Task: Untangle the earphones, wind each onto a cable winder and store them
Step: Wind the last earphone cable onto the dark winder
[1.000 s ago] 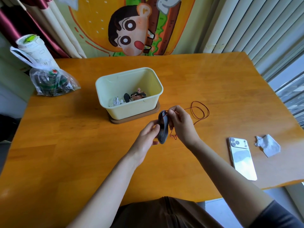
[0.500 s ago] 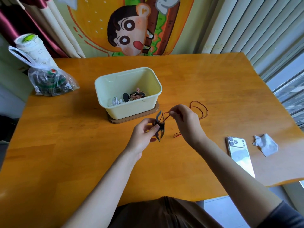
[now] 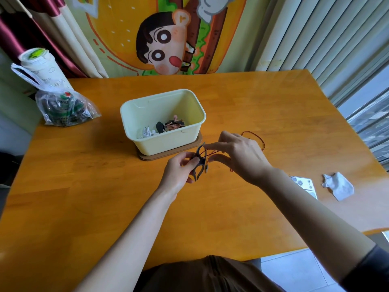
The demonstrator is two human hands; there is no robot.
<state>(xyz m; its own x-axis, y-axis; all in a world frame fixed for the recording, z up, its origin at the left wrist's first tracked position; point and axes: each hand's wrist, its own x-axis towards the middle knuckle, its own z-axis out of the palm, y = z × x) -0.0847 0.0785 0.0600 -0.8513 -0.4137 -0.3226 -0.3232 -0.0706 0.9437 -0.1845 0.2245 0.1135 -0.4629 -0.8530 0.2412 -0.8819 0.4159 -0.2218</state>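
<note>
My left hand (image 3: 179, 170) pinches a dark fishbone-shaped cable winder (image 3: 199, 163) just above the table, in front of the box. A thin red earphone cable (image 3: 255, 137) runs across the winder; my right hand (image 3: 240, 158) pinches it beside the winder, and a loose loop trails on the table behind that hand. The cable's metal plug hangs just below the winder. Behind stands the cream storage box (image 3: 195, 113), holding wound earphones: a white set, a dark winder and a pinkish-brown set.
The box stands on a brown lid on the wooden table (image 3: 84, 186). A clear plastic bag (image 3: 63, 108) with a paper roll lies at the far left. A white phone (image 3: 304, 185) and a crumpled tissue (image 3: 339, 186) lie at the right.
The winder has turned from edge-on to showing its forked ends. My right hand has moved right and drawn the red cable across it; the loose loop on the table has shrunk.
</note>
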